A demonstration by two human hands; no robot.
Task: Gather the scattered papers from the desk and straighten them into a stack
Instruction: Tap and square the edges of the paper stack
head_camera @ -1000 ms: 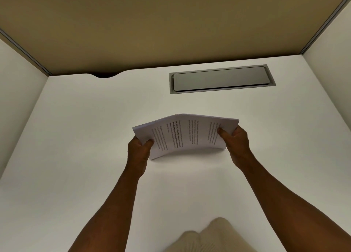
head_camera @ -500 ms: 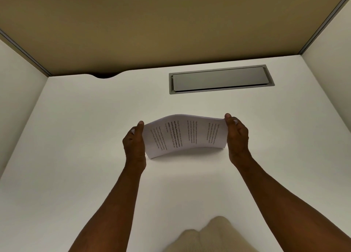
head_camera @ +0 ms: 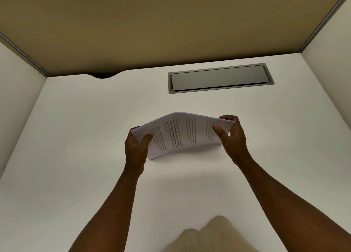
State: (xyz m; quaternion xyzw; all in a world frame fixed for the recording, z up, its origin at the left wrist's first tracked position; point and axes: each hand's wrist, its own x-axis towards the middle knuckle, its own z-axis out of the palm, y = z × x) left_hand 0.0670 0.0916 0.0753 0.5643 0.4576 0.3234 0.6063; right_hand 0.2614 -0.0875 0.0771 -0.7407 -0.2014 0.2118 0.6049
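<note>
- Head cam: papers (head_camera: 183,136) stand on edge mid-desk (head_camera: 76,137), bowed upward (printed side facing cam).
- L hand (head_camera: 137,147) pinches left end, R hand (head_camera: 232,136) pinches right end.
- Gray hatch (head_camera: 220,78) w/ lid beyond.

Text on papers (head_camera: 182,136) too small to read. Left hand (head_camera: 135,149) fingers hidden behind the sheets, right hand (head_camera: 232,137) partly too. Sheet count indeterminate. Both forearms cut off at bottom edge.
</note>
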